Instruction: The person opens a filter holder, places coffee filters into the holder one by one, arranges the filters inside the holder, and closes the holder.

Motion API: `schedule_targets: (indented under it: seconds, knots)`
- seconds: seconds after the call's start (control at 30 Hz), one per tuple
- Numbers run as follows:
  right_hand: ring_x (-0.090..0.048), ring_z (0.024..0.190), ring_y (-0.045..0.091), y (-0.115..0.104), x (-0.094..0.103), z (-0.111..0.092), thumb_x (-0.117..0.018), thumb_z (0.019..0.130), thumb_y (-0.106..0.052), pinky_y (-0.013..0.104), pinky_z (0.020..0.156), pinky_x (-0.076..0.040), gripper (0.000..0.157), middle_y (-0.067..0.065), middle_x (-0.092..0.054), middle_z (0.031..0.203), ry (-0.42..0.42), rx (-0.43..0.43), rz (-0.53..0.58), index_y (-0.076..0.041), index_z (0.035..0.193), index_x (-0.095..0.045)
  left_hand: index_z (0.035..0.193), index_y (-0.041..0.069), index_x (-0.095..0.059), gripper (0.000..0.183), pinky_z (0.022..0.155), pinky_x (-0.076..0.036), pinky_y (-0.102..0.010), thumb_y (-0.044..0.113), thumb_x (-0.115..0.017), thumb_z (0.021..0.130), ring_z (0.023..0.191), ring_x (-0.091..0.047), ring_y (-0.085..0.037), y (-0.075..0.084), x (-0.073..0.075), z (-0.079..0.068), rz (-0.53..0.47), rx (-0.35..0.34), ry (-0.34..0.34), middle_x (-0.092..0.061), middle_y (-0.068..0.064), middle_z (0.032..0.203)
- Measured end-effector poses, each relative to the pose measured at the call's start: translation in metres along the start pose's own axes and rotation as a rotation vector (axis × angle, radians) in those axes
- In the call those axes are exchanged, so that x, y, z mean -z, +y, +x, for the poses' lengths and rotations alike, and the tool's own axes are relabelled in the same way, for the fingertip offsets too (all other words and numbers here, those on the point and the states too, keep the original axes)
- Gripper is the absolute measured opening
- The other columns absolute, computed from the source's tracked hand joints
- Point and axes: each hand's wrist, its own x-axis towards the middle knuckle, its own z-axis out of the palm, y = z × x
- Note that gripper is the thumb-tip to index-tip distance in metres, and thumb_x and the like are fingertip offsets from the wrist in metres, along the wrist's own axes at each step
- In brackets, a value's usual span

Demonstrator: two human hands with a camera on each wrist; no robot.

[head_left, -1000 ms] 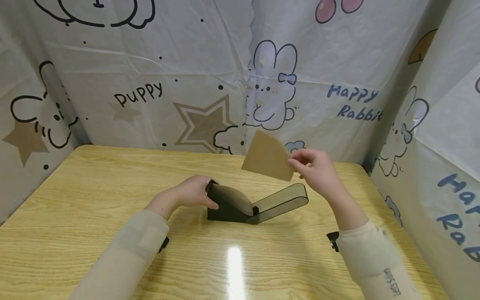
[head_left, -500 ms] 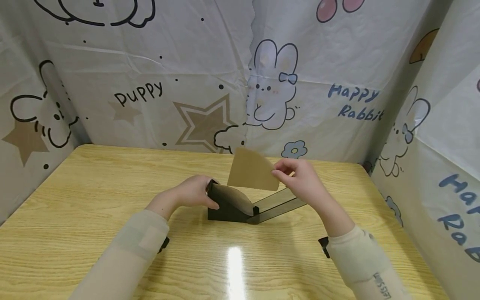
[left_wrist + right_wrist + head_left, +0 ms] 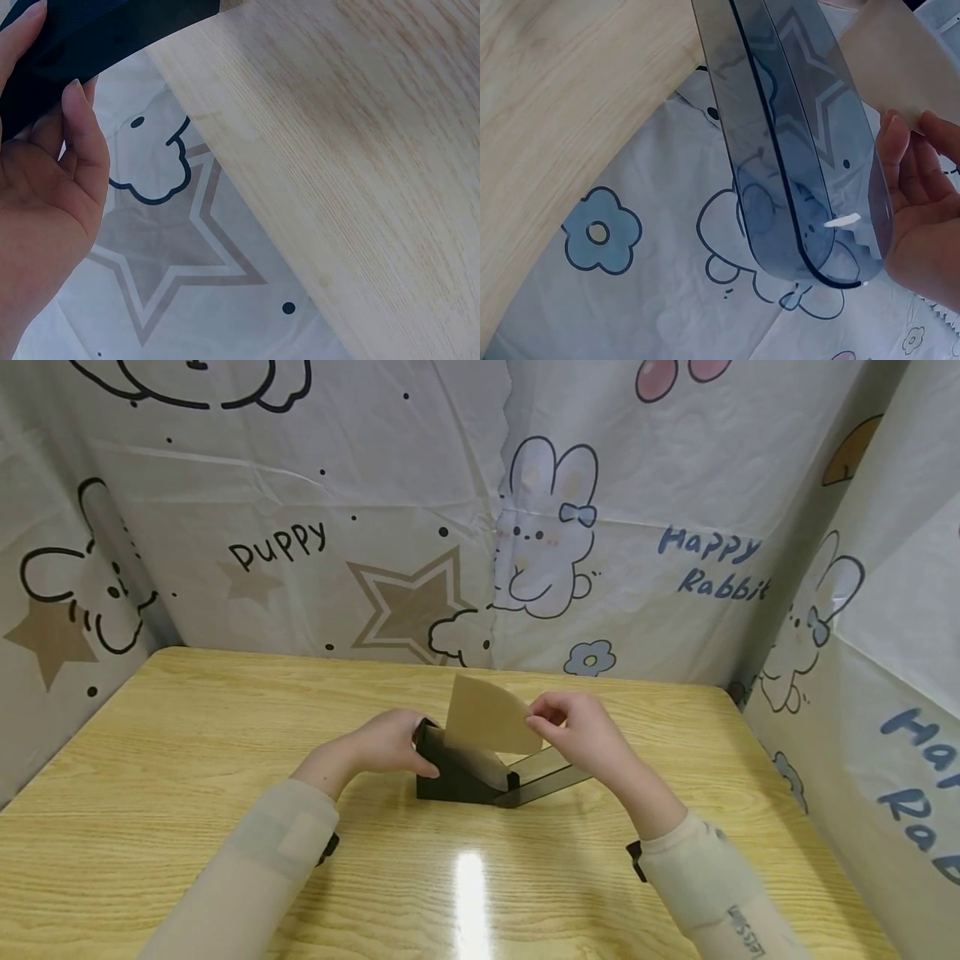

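Left hand [image 3: 386, 743] grips the black holder [image 3: 446, 783] short of the worktop's [image 3: 360, 877] far edge while right hand [image 3: 576, 724] pinches the brown sheet [image 3: 486, 718], best guided uncreased.

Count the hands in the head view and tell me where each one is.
2. The left hand grips the tall end of the black holder; the right hand pinches the brown sheet by its edge. No others show.

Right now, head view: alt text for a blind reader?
A right hand's grip pinches a tan sheet at a black box, tinted lid open. The left hand's grip holds the box on a wood table before a cartoon-print backdrop.
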Motion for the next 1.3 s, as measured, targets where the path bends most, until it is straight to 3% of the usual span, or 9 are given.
schedule_targets:
  seconds: [0.13, 0.5, 0.73, 0.9, 1.1, 1.3]
  knots:
    - [-0.055, 0.075, 0.014, -0.001, -0.005, 0.000, -0.062, 0.089, -0.012, 0.028, 0.067, -0.046, 0.009, 0.004, -0.066, 0.083, -0.027, -0.013, -0.021, -0.007, 0.091, -0.069, 0.098, 0.014, -0.066, 0.029, 0.073, -0.044, -0.029, 0.021, -0.079, 0.073, 0.075, -0.049, -0.012, -0.001, 0.000, 0.001, 0.007, 0.001, 0.002, -0.063, 0.002, 0.090]
    - [-0.060, 0.078, 0.014, -0.004, -0.021, 0.003, -0.061, 0.090, -0.015, 0.030, 0.072, -0.050, 0.011, 0.004, -0.068, 0.086, -0.085, -0.048, -0.060, -0.007, 0.091, -0.069, 0.084, 0.013, -0.059, 0.023, 0.067, -0.041, -0.029, 0.021, -0.078, 0.074, 0.070, -0.046, -0.013, -0.002, -0.001, 0.000, -0.006, 0.011, -0.003, -0.056, 0.001, 0.079]
    - [-0.058, 0.071, 0.011, -0.004, -0.028, 0.004, -0.061, 0.091, -0.016, 0.026, 0.066, -0.049, 0.013, 0.004, -0.068, 0.082, -0.111, -0.046, -0.045, -0.007, 0.089, -0.069, 0.089, 0.016, -0.064, 0.020, 0.077, -0.047, -0.031, 0.019, -0.078, 0.075, 0.078, -0.054, -0.010, -0.002, -0.001, -0.001, -0.020, -0.013, -0.005, -0.065, 0.003, 0.091]
    - [-0.054, 0.065, 0.009, -0.004, -0.033, 0.005, -0.062, 0.090, -0.024, 0.024, 0.062, -0.045, 0.017, 0.002, -0.067, 0.078, -0.125, -0.069, -0.068, -0.011, 0.083, -0.069, 0.086, 0.015, -0.064, 0.019, 0.075, -0.047, -0.031, 0.019, -0.078, 0.074, 0.077, -0.053, -0.010, -0.001, 0.000, -0.001, -0.013, -0.016, -0.003, -0.065, 0.003, 0.089]
    - [-0.052, 0.061, 0.007, -0.004, -0.037, 0.005, -0.062, 0.090, -0.022, 0.024, 0.059, -0.044, 0.016, 0.000, -0.068, 0.077, -0.116, 0.005, -0.155, -0.011, 0.083, -0.070, 0.083, 0.014, -0.061, 0.020, 0.070, -0.045, -0.029, 0.019, -0.078, 0.074, 0.072, -0.049, -0.011, 0.000, 0.000, -0.001, -0.004, -0.005, -0.002, -0.062, 0.003, 0.083]
    - [-0.052, 0.062, 0.006, -0.004, -0.041, 0.005, -0.062, 0.090, -0.021, 0.023, 0.059, -0.044, 0.014, -0.001, -0.069, 0.078, -0.111, 0.019, -0.169, -0.011, 0.084, -0.071, 0.082, 0.014, -0.061, 0.020, 0.071, -0.044, -0.028, 0.019, -0.079, 0.074, 0.072, -0.049, -0.011, 0.000, -0.001, -0.001, -0.003, -0.006, 0.000, -0.062, 0.004, 0.082]
